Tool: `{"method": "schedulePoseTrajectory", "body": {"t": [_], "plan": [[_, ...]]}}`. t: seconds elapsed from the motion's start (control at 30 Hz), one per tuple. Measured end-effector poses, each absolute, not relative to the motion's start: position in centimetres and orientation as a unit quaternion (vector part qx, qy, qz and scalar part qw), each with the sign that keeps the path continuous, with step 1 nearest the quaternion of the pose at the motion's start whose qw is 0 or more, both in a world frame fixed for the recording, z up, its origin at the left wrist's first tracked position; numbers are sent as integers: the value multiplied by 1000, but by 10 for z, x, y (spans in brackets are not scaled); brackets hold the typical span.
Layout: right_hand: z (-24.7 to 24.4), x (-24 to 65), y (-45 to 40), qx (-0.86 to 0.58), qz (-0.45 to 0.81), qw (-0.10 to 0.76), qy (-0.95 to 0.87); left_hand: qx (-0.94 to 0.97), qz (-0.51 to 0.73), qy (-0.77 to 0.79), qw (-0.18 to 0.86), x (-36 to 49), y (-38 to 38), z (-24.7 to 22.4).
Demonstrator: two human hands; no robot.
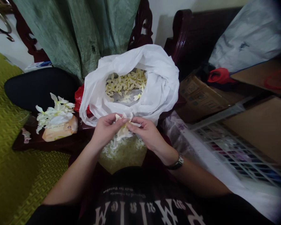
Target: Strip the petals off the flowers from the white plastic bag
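While over the plastic bag (155,78), left hand (106,129) and right hand (146,131) narrowly pinching apparent white petals (124,128).

A private home, apparently a crowded sitting room: carved dark-wood furniture (181,34) is standing against white walls (164,28) beside a green curtain (72,31), a textured olive-green mat (21,162) is lying alongside, and cardboard boxes (199,100), a large plastic bag (248,34) and a white wire rack (234,150) are crowding the right side.
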State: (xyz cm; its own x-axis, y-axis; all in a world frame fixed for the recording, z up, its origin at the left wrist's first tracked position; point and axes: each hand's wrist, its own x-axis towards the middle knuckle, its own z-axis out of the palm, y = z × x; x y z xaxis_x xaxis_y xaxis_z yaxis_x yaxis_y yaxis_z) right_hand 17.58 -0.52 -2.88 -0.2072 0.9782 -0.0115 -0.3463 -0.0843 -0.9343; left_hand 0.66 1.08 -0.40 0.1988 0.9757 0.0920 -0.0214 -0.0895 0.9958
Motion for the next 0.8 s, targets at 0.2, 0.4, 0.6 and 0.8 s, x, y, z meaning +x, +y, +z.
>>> {"method": "schedulePoseTrajectory", "body": {"t": [0.2, 0.4, 0.6, 0.8], "plan": [[-33, 171, -6, -368, 647, 527, -410, 503, 514, 427, 548, 11, 10, -10], [-35, 159, -8, -366, 665, 572, -311, 457, 532, 428, 570, 14, 10, -16], [-33, 159, -11, -337, 688, 550, -333, 475, 556, 431, 528, 14, 7, -11], [-33, 163, -8, -324, 688, 536, -366, 453, 568, 413, 549, 15, 7, -9]]}}
